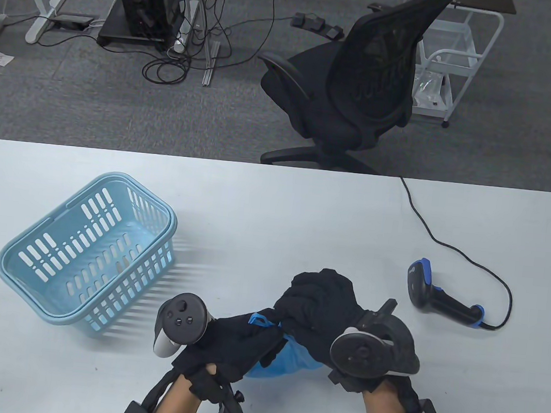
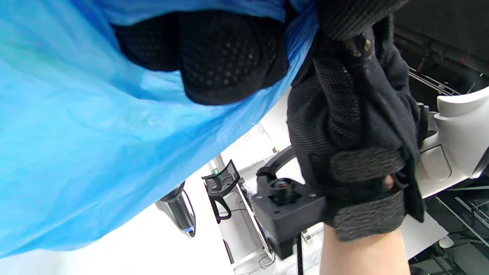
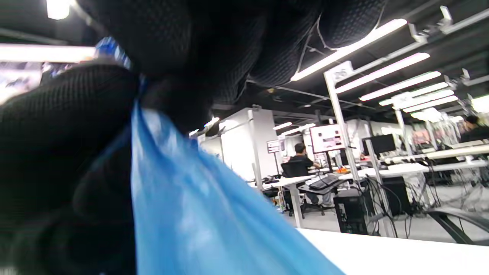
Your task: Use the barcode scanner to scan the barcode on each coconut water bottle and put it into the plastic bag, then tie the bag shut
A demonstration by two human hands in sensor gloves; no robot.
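Bag (image 1: pixel 285 361), blue plastic, sits near the table's front edge between both hands, mostly hidden under them. Right hand (image 1: pixel 324 306) is curled tight on the gathered top of the bag; the right wrist view shows film pinched between its fingers (image 3: pixel 68 126) and pulled taut below. Left hand (image 1: pixel 231 336) grips the bag from the other side, with a small blue loop of film (image 1: pixel 259 319) poking up where the two hands meet. In the left wrist view, one fingertip (image 2: pixel 229 57) presses into the stretched film. Judged: the tying step is under way, knot not yet visibly finished.

No bottle can be seen; the film is too opaque to tell what is inside.

Scanner (image 1: pixel 444 300) lies on its side to the right, well apart from the hands, cord (image 1: pixel 447 245) trailing off the far edge. Basket (image 1: pixel 89 249), light blue, stands to the left with nothing visible in it.

Risks from here:
- Thin film, hard pull: a tear at the neck if the hands yank apart.
- The short loop could slip out of the pinch, and the knot would come undone.
- Bag close to the front edge; a tug toward the person might drag it off the table (image 1: pixel 275 206).
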